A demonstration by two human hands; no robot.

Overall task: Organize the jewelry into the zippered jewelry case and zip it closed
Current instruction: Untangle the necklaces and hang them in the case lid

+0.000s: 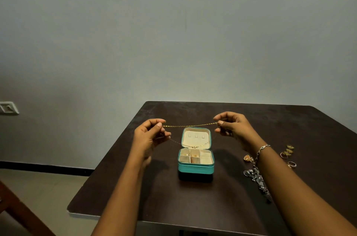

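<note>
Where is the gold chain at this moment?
Head view, centre: the gold chain is pinched taut between left hand and right hand, above the open jewelry case.

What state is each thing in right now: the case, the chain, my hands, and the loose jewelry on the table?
jewelry case: open, lid upright, unzipped.
gold chain: stretched between both hands above the case.
left hand: pinches the chain's left end.
right hand: pinches the chain's right end.
rings: loose on the table, right of the case.
silver necklace: lying loose on the table, not yet cased.
</note>
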